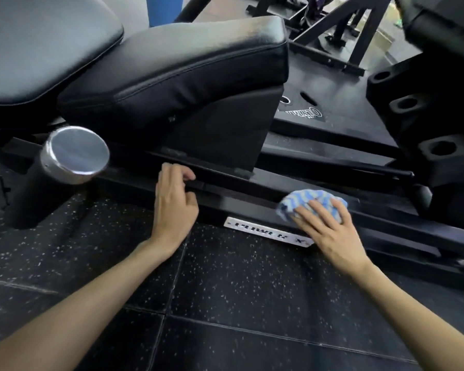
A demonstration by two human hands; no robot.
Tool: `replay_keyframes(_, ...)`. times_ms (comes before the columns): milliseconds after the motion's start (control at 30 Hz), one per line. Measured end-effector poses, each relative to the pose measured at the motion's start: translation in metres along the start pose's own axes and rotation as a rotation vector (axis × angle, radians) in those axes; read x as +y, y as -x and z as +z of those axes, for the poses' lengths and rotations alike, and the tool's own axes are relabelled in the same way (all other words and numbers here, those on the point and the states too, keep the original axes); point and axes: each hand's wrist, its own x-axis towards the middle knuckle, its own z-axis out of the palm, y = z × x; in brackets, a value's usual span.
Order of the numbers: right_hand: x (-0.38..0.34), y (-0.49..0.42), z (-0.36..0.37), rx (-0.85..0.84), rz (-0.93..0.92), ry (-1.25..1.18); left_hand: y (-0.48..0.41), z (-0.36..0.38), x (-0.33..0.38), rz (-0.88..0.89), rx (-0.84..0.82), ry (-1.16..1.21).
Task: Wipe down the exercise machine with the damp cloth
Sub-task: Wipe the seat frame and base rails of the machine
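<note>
Under you lies black rubber floor (252, 303) tiling flecked with white. A blue cylinder (165, 9) stands at the top, and you can see another black frame (340, 30) farther back.

Black speckled rubber floor tiles (225, 303) — blue pillar (165, 10) behind.
</note>
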Motion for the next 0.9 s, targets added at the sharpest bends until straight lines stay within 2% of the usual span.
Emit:
replay_keyframes(67,0.004,0.011,-0.007,-0.002,0.171,-0.14,0.004,0.012,0.009,0.036,-0.022,0.034)
replay_keyframes(200,-0.009,-0.038,-0.032,0.111,0.758,-0.533,0.011,0.032,0.025,0.144,0.01,0.053)
replay_keyframes(233,-0.014,-0.059,-0.041,0.143,0.795,-0.588,0.011,0.035,0.027,0.158,0.025,0.05)
replay_keyframes(400,-0.052,-0.13,-0.065,0.096,0.565,-0.606,0.007,0.051,0.033,0.211,0.022,0.045)
replay_keyframes(500,-0.025,-0.086,-0.046,0.065,0.396,-0.569,0.001,0.057,0.039,0.202,0.003,0.062)
replay_keyframes(533,-0.01,-0.059,-0.036,0.048,0.402,-0.553,-0.001,0.059,0.042,0.198,0.011,0.074)
replay_keyframes(600,0.021,0.001,-0.018,0.02,0.584,-0.499,-0.002,0.06,0.045,0.201,0.03,0.08)
replay_keyframes(700,0.043,0.067,-0.007,-0.04,0.992,-0.416,0.002,0.061,0.046,0.197,0.023,0.044)
replay_keyframes(800,0.04,0.044,-0.007,-0.038,1.416,-0.483,0.014,0.06,0.045,0.186,-0.009,-0.005)
replay_keyframes(833,0.034,0.022,-0.012,-0.009,1.467,-0.484,0.017,0.059,0.043,0.195,-0.022,-0.028)
replay_keyframes(867,0.023,-0.001,-0.017,0.028,1.404,-0.482,0.02,0.058,0.041,0.209,-0.032,-0.051)
replay_keyframes(900,0.01,-0.023,-0.023,0.059,1.256,-0.482,0.023,0.057,0.039,0.223,-0.045,-0.067)
